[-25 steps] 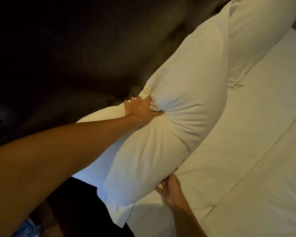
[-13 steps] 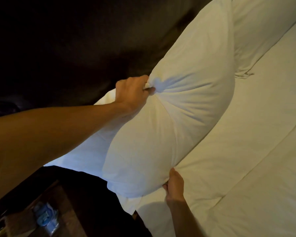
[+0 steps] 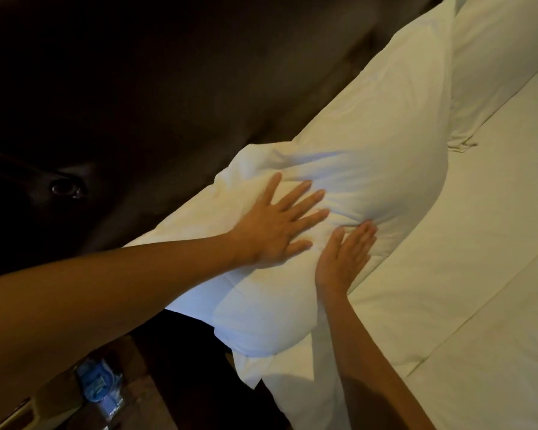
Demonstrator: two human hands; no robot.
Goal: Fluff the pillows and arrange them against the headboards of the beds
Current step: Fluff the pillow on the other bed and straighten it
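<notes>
Pressing plump white pillow (image 3: 370,144) | left hand (image 3: 277,231), right hand (image 3: 345,256) flat, fingers spread | cloth creased

White pillow (image 3: 370,144), white sheet (image 3: 479,243), dark brown headboard (image 3: 168,72), blue-labelled bottle (image 3: 98,386).

Both forearms bare, no sleeves, left grip (image 3: 275,226) ringless

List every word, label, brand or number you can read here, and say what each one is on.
No text reads clearly in this view.
Water bottle at the lower left: it carries a blue label, but the print is too blurred and dim to read.
Pillow, bed sheet and dark headboard: no print or tag shows on them.
</notes>
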